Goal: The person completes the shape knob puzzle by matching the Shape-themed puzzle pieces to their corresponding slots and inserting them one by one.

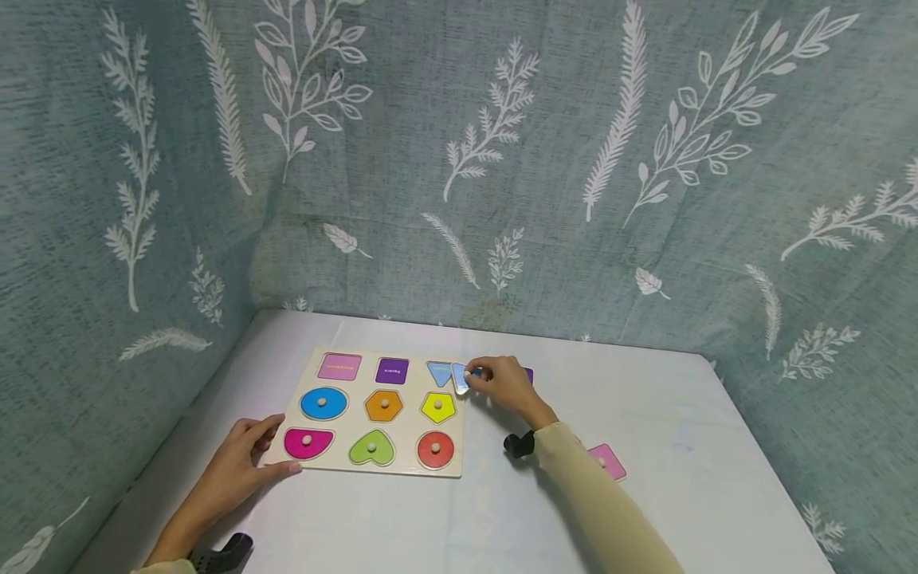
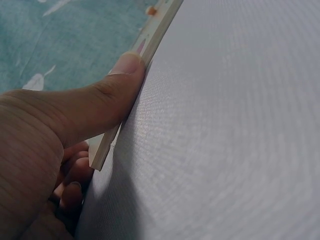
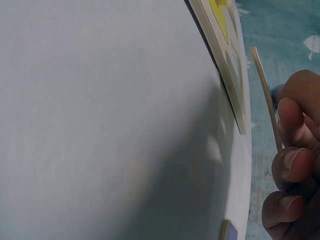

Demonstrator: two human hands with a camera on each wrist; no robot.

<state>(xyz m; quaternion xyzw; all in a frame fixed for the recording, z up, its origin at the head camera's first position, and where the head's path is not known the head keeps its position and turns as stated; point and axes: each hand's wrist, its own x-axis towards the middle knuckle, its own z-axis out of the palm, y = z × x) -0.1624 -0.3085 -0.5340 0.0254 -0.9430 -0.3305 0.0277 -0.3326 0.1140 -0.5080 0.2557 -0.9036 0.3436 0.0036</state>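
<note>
A wooden shape puzzle board (image 1: pixel 412 416) lies on the white table. My left hand (image 1: pixel 240 462) grips its near left corner, thumb (image 2: pixel 107 95) along the near edge and fingers at the left side. My right hand (image 1: pixel 502 384) pinches a blue triangle piece (image 1: pixel 459 379) by its knob, raised and tilted over the board's far right corner. In the right wrist view this piece (image 3: pixel 266 92) appears edge-on, apart from the board. Beside it is the blue triangle recess (image 1: pixel 439 371). The pink rectangle recess (image 1: pixel 339 367) and purple square recess (image 1: pixel 392 371) hold no knobbed pieces.
Knobbed pieces, such as the blue oval (image 1: pixel 323 403) and red circle (image 1: pixel 435 450), sit in the board's other recesses. A pink piece (image 1: pixel 608 461) lies on the table beyond the right sleeve. A purple piece (image 1: pixel 529 373) shows partly behind the right hand. Patterned cloth (image 1: pixel 402 159) surrounds the table.
</note>
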